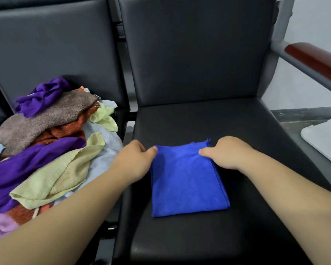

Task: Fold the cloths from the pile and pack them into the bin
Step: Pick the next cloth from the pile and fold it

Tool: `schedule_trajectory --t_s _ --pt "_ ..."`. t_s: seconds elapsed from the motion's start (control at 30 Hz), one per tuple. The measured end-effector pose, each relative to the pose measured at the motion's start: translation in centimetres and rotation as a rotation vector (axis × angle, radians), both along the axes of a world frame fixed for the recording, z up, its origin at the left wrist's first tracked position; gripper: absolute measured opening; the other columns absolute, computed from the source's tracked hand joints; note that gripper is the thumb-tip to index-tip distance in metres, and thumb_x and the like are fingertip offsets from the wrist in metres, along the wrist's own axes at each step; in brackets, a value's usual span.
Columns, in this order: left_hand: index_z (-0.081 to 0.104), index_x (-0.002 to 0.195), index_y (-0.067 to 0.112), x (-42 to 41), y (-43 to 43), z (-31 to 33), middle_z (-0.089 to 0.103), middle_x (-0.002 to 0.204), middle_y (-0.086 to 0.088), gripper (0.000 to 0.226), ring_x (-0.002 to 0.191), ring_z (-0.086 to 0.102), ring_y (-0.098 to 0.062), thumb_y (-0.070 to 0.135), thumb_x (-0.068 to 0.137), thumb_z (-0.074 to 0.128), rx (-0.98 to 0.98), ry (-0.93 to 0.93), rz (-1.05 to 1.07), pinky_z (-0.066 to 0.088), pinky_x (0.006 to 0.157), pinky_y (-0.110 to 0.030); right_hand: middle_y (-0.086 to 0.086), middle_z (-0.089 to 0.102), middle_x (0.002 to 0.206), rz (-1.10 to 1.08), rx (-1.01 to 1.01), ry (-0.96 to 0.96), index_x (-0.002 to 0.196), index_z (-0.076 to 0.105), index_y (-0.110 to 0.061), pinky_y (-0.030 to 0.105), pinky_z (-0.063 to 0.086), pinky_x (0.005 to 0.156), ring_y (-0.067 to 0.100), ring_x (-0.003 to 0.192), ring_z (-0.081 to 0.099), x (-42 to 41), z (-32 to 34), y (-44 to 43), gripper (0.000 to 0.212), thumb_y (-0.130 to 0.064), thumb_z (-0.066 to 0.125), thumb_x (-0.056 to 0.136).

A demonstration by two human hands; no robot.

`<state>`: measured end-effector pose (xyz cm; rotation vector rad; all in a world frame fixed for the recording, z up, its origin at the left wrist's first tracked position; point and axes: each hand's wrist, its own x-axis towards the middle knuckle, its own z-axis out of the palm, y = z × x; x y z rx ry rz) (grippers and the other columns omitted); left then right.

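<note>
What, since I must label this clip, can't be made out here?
Head view:
- White object: cut by the right edge; bin or not, cannot tell.
- Pile: lower cloths covered by upper ones; the left edge cuts it.
- Blue cloth: parts under the left hand and right hand are hidden; layer count unclear.

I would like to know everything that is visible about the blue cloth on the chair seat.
The blue cloth is bright and plain, with a soft look like microfibre. It is folded into a rough rectangle; layered stitched edges show along its right side. It lies flat on the black padded seat. The left hand pinches its far left corner and the right hand its far right corner, thumbs on top.
</note>
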<state>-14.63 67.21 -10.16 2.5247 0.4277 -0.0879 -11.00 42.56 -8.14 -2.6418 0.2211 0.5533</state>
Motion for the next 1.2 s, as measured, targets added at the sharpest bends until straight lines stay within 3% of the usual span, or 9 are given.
schedule_trajectory --t_s 0.17,0.23,0.37,0.53,0.67,0.87,0.97,1.1,1.2 --pt "0.052 0.064 0.014 -1.6 -1.3 0.1 0.056 0.064 0.001 0.031 0.059 0.053 -0.016 0.029 0.087 0.068 -0.013 0.228 -0.072 0.038 0.053 -0.027 0.004 0.066 0.097 0.054 -0.068 0.003 0.091 0.064 -0.012 0.028 0.041 0.053 0.021 0.073 0.061 -1.2 -1.1 2.4 0.022 -0.034 0.064 0.087" --pt "0.057 0.075 0.012 -1.9 -1.9 0.6 0.057 0.070 -0.001 0.019 0.062 0.053 -0.017 0.022 0.088 0.066 -0.207 0.187 0.005 0.042 0.056 -0.029 0.005 0.065 0.098 0.040 0.010 -0.033 0.095 0.062 -0.014 0.029 0.043 0.053 0.021 0.073 0.061 -2.0 -1.2 2.7 0.012 -0.024 0.057 0.090" --pt "0.052 0.092 0.016 -2.6 -3.6 2.7 0.055 0.074 -0.004 0.008 0.056 0.053 -0.015 0.012 0.096 0.057 -0.794 0.091 0.141 0.044 0.052 -0.028 0.007 0.068 0.105 -0.066 0.412 -0.102 0.105 0.060 -0.016 0.042 0.057 0.078 0.029 0.093 0.068 -2.9 0.7 1.2 0.013 -0.023 0.056 0.094" --pt "0.053 0.088 0.021 -2.7 -9.4 8.3 0.061 0.084 -0.008 0.014 0.075 0.059 -0.025 0.013 0.098 0.058 -0.883 -0.032 -0.135 0.045 0.070 -0.039 -0.002 0.061 0.098 -0.099 0.450 -0.439 0.099 0.054 -0.020 0.034 0.044 0.064 0.017 0.084 0.059 -5.8 8.5 -4.5 0.011 -0.031 0.055 0.100" --pt "0.052 0.089 0.020 -4.1 -18.6 11.2 0.061 0.086 -0.008 0.011 0.076 0.058 -0.026 0.016 0.095 0.060 -0.884 0.032 -0.362 0.041 0.071 -0.042 -0.004 0.063 0.102 -0.304 0.411 -0.627 0.107 0.055 -0.021 0.041 0.050 0.084 0.023 0.094 0.061 -11.7 9.7 -13.3 0.013 -0.032 0.055 0.102" --pt "0.053 0.084 0.020 -10.0 -35.5 8.3 0.059 0.074 -0.004 0.016 0.059 0.051 -0.018 0.013 0.093 0.063 -0.648 0.177 -0.725 0.038 0.052 -0.027 0.000 0.065 0.101 -0.840 0.463 -0.564 0.109 0.052 -0.025 0.041 0.053 0.080 0.026 0.092 0.064 -25.1 4.2 -26.2 0.007 -0.028 0.049 0.104" --pt "0.054 0.085 0.017 -14.6 -42.0 4.3 0.057 0.074 -0.011 0.013 0.064 0.053 -0.022 0.010 0.091 0.064 -0.525 0.366 -0.878 0.045 0.059 -0.035 -0.003 0.063 0.100 -1.017 0.382 -0.470 0.111 0.050 -0.023 0.034 0.044 0.067 0.016 0.085 0.060 -32.7 0.6 -30.7 0.008 -0.027 0.047 0.104" --pt "0.051 0.085 0.016 -19.7 -47.9 0.5 0.056 0.077 -0.013 0.018 0.061 0.054 -0.022 0.009 0.094 0.064 -0.411 0.549 -0.999 0.052 0.054 -0.036 -0.008 0.059 0.101 -1.253 0.376 -0.360 0.118 0.049 -0.025 0.035 0.048 0.073 0.011 0.086 0.058 -40.8 -3.9 -33.2 0.013 -0.028 0.047 0.106" --pt "0.054 0.092 0.010 -22.1 -51.3 -1.5 0.064 0.086 -0.023 0.012 0.073 0.063 -0.026 0.012 0.095 0.066 -0.339 0.639 -1.060 0.060 0.072 -0.059 -0.004 0.061 0.101 -1.404 0.399 -0.318 0.113 0.049 -0.022 0.035 0.051 0.069 0.010 0.082 0.059 -44.7 -6.5 -33.8 0.007 -0.025 0.047 0.107"
